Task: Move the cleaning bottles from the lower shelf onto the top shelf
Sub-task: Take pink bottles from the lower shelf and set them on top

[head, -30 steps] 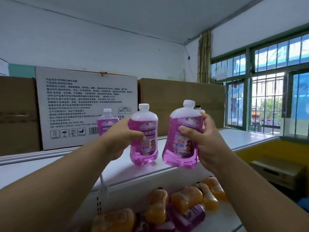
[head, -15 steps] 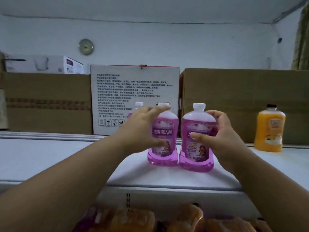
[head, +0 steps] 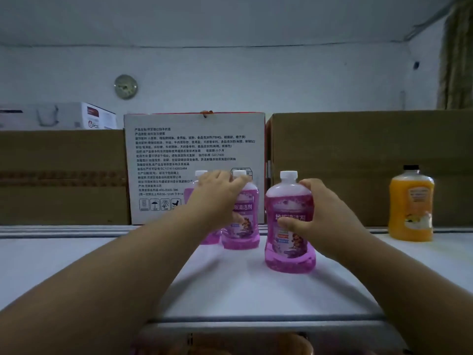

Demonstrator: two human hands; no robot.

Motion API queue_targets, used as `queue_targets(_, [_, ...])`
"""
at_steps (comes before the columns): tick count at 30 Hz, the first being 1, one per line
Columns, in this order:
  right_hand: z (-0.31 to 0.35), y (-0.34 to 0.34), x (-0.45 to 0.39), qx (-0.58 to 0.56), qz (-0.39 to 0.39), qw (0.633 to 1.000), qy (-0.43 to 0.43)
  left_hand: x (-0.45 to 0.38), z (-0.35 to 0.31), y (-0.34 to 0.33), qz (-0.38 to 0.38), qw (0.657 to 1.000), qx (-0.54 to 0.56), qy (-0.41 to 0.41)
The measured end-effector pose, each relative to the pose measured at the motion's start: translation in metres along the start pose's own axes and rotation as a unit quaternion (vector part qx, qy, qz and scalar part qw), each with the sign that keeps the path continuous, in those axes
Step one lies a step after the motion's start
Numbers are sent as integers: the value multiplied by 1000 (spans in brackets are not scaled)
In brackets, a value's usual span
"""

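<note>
Head view: on the top shelf [head: 76, 265], at the far left of the cluster, a third purple bottle [head: 190, 196] is seen mostly hidden behind the left hand [head: 217, 198]. That hand is wrapped round the middle purple bottle [head: 242, 226], fingers curled over its shoulder; the bottle stands upright on the shelf, close beside the hidden one. To the right, the right hand [head: 322, 221] grips the nearer purple bottle [head: 289, 226], thumb across the label, base apparently seated on the shelf. Judged from this, the placing is nearly done: each base should be felt flat before the fingers are loosened, and the hands drawn straight back so no neighbour is knocked. All three are capped and hold purple liquid almost to the shoulder. Well apart at far right, an orange bottle [head: 410, 208] with a dark cap is nearly full.
</note>
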State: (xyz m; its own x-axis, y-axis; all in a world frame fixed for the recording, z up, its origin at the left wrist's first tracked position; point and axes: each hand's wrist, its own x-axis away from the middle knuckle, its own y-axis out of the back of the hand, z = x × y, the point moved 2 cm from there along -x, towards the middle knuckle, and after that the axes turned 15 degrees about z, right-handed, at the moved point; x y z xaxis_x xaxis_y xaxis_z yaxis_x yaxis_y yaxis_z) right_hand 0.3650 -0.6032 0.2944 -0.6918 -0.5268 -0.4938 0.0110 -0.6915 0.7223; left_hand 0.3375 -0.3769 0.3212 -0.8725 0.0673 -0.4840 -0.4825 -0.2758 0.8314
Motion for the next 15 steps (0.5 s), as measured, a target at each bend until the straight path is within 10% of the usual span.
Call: queue_targets(15, [2,-4,-7,60,-15,998,-34,-29,14,-16,10,999,-37,15])
